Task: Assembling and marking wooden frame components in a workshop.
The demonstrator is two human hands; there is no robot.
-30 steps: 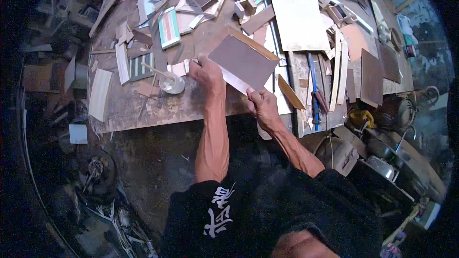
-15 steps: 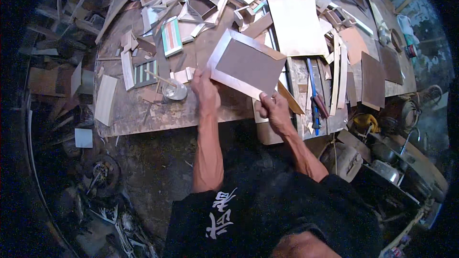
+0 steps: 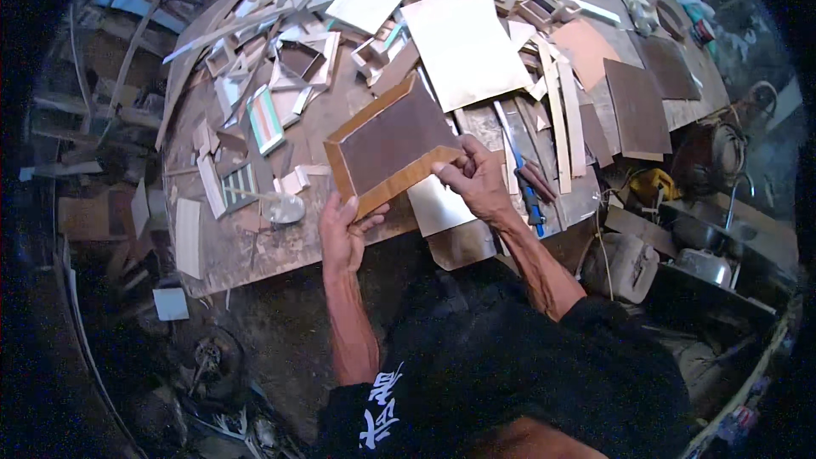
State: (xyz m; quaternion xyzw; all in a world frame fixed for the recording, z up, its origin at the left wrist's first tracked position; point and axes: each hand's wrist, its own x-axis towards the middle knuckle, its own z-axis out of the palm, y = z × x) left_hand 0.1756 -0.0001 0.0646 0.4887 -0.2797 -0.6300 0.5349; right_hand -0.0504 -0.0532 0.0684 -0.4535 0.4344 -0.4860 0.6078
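A shallow wooden tray [image 3: 391, 140], with a dark brown flat panel and a lighter tan slanted rim, is tilted above the front of the workbench. The fingers of my left hand [image 3: 347, 229] grip its near left corner, thumb on the rim. At its right corner my right hand [image 3: 478, 178] pinches the rim between thumb and fingers. Just left of my left hand, a small clear jar [image 3: 286, 209] with a stick across it stands on the bench. Close to my right hand lies a blue bar clamp [image 3: 529, 200].
The workbench [image 3: 255, 259] carries a large pale board [image 3: 463, 42], several wood strips and offcuts, and a striped green-edged block [image 3: 265, 121]. Dark brown panels [image 3: 633, 108] lie at the right. A dusty jerrycan [image 3: 623, 265] stands below the bench on the right.
The tray has tipped and turned, so its rim shows tan instead of pale and bright. Both hands still hold it. My view has shifted, sliding the bench items leftward.
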